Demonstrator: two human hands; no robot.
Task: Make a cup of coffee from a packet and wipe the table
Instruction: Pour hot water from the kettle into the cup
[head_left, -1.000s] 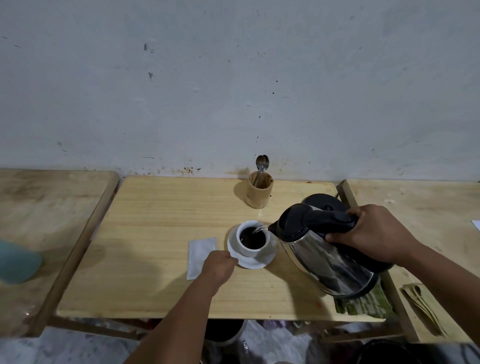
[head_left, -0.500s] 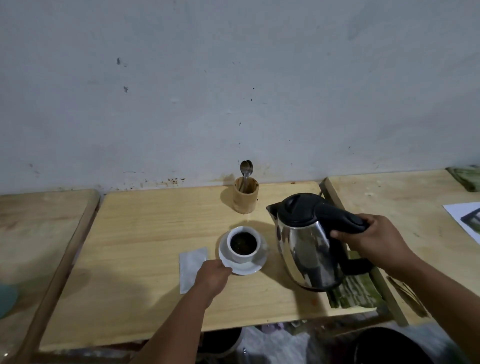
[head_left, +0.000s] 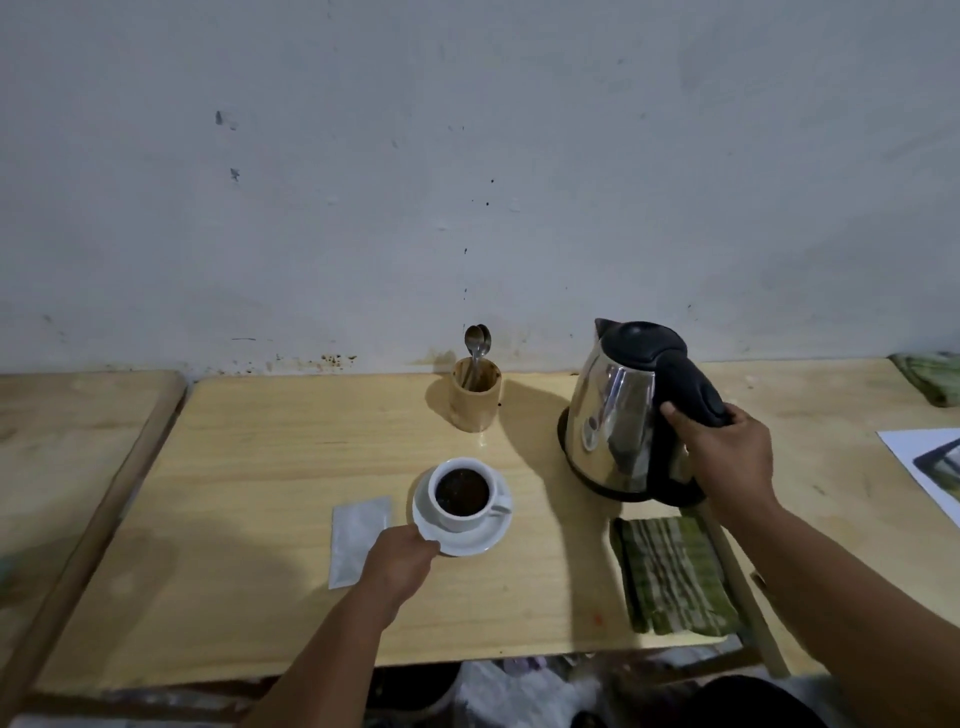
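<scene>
Right now, R hand (head_left: 727, 457) sits mid-right of frame, fingers curled round the black handle of the kettle (head_left: 621, 415); thumb tip shows on the handle's inner side. Kettle upright, steel body, black lid, standing on its dark base on the desk (head_left: 260, 467), spout toward upper left. L hand (head_left: 402, 558) low centre, fingers curled at the near-left rim of the saucer (head_left: 462, 538), touching it; whether it pinches the rim or just rests there, can't tell — fingertips hidden from this angle.

Cup (head_left: 462, 493), white, sits on the saucer, handle toward the right, filled w/ dark coffee close to the rim. Packet (head_left: 356, 538), pale and flat, lies on the desk just left of the saucer, its near-right corner under the L wrist.

Wooden holder (head_left: 475, 395) stands behind the cup, near the wall, left of the kettle; spoon (head_left: 475, 343) upright in it, bowl end up. Green striped cloth (head_left: 675, 577), folded, lies at lower right of the desk, in front of the kettle, near the desk edge. Second cloth (head_left: 932, 376), greenish, at far right edge of frame on the adjoining desk. Printed sheet (head_left: 930, 467) partly in frame at the right edge, below that cloth.
</scene>
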